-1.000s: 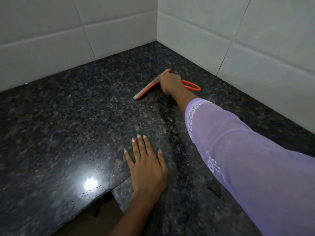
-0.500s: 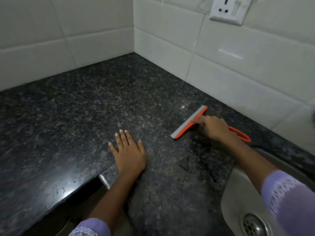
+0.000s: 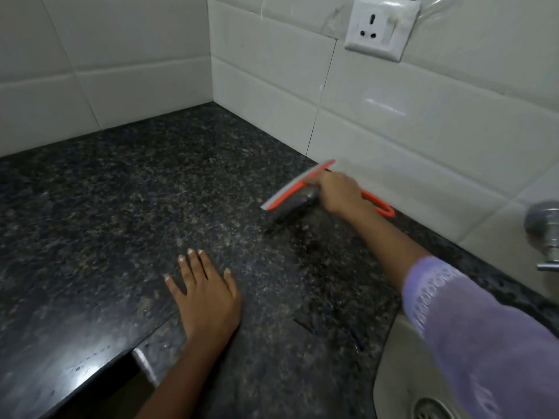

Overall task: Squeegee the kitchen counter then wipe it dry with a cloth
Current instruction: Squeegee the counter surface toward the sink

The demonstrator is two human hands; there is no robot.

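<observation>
- Near the back wall, beside the tiles, the right hand (image 3: pixel 338 190) is curled round the orange squeegee (image 3: pixel 295 189), gripping it where the handle meets the blade.
- Its blade edge looks raised off or just skimming the dark stone counter (image 3: pixel 121 207); motion blur makes contact impossible to judge.
- Closer to the front edge, the left hand (image 3: pixel 205 293) lies flat on the counter with fingers straight and spread, holding nothing, probably as a brace.
- By the look of it, the squeegee is light and mostly rigid plastic, with a soft, flexible grey strip along the blade; the looped end of the handle pokes out behind the wrist.
- A grip close to the blade, as now, should give firm, even pressure; holding the loop end would likely let the blade wobble.
- A wet handle and polished stone could both be slippery, so a steady pull toward the sink (image 3: pixel 399 373) seems sensible.
- Much of the handle is hidden under the fingers, and the blade is smeared by blur.
- Only a corner of the sink and part of a tap (image 3: pixel 543 228) show at the frame edge; no cloth is in view.
- Water on the speckled counter is hard to make out, apart from a darker streak below the blade.
</observation>
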